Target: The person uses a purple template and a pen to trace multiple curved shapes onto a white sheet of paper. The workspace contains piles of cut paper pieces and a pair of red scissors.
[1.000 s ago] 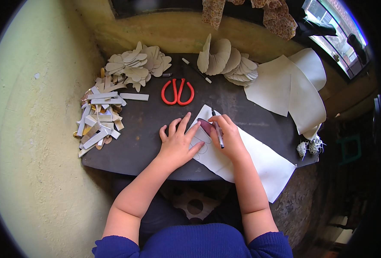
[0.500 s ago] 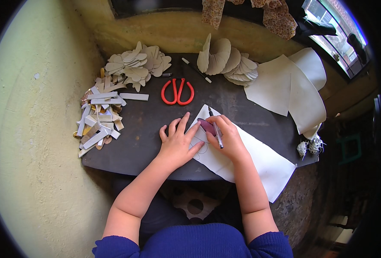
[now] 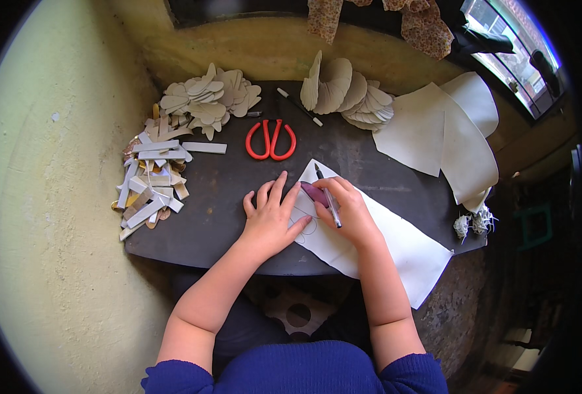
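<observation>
A white sheet point(image 3: 389, 240) with a pointed far end lies slantwise across the dark table, rounded outlines drawn near its left edge. My left hand point(image 3: 269, 213) is spread flat, its fingers partly on the table and its thumb and forefinger at the sheet's left edge. Between thumb and fingers, my right hand point(image 3: 347, 210) grips a clear-barrelled pen point(image 3: 332, 208), its dark tip toward the far end. A small purple rounded template point(image 3: 313, 192) sits under the right fingers, close to the left forefinger; whether the right hand also pinches it is hard to see.
Red-handled scissors point(image 3: 271, 140) lie ahead, with a marker point(image 3: 300, 108) beyond. Cut rounded pieces point(image 3: 209, 98) and strips point(image 3: 153, 177) heap at the left. More stacked pieces point(image 3: 337, 85), large pale sheets point(image 3: 419, 131) and thread bundles point(image 3: 478, 222) occupy the far and right sides.
The purple template has shifted slightly left and looks more tilted. My left forefinger has drawn back a little from it, and the pen tip has moved slightly left.
</observation>
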Demonstrator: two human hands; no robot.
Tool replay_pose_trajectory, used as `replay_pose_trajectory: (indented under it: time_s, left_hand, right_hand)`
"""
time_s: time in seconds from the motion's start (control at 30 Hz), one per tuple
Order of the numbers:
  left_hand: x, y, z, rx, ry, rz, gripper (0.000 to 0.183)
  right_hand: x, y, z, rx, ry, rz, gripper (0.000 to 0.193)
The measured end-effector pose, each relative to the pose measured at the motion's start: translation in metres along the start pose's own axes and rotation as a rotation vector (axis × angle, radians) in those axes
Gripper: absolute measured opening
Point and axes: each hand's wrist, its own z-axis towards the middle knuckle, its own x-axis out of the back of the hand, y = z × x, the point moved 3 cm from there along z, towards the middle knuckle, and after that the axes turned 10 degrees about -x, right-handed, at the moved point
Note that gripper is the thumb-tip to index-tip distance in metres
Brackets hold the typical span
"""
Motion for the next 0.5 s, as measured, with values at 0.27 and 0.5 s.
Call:
replay_pose_trajectory:
  time_s: [0.27, 0.5]
  left_hand:
    - [0.0000, 0.0002, 0.0004, 0.008, -0.017, 0.003, 0.072]
    - [-0.0003, -0.0003, -0.0001, 0.009, -0.018, 0.004, 0.072]
  right_hand:
    - [-0.0011, 0.0007, -0.0006, 0.009, 0.012, 0.002, 0.034]
    - [-0.0014, -0.0015, -0.0012, 0.024, 0.015, 0.005, 0.035]
